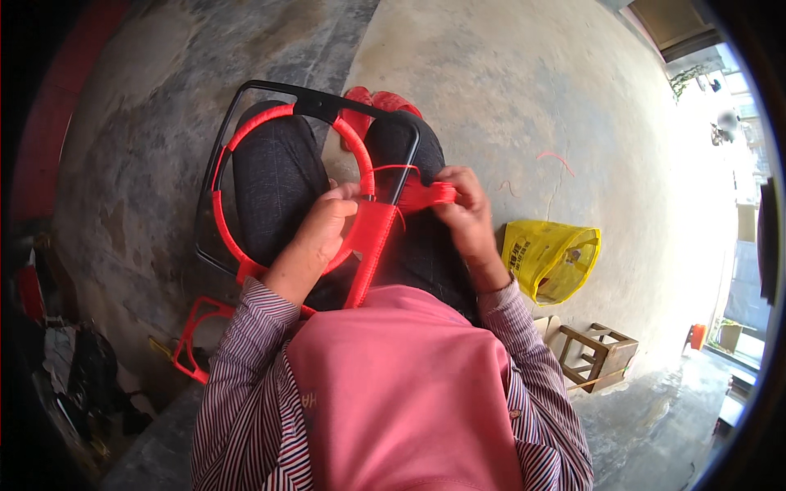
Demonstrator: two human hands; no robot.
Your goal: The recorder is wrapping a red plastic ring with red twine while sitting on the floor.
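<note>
Across my lap lies a black metal frame (315, 104), rectangular with rounded corners, with a ring (223, 225) inside it. Red strip covers much of the ring, and a broad red woven section (372, 233) fills the near right part. My left hand (326, 222) is closed on the ring's right side, fingers curled beside the frame bar. Just right of the frame, my right hand (465, 209) pinches a bundle of red cord (426, 195). A strand from it passes to the frame bar. Slight blur softens the bundle, and my left fingertips are partly hidden.
To the right stands a yellow bag (548, 254), its mouth open, near a small wooden stool (602, 358). Another red-wrapped frame (192, 340) is at the lower left, beside dark clutter (78, 376). Red cord scraps (557, 157) lie on the concrete floor (491, 74).
</note>
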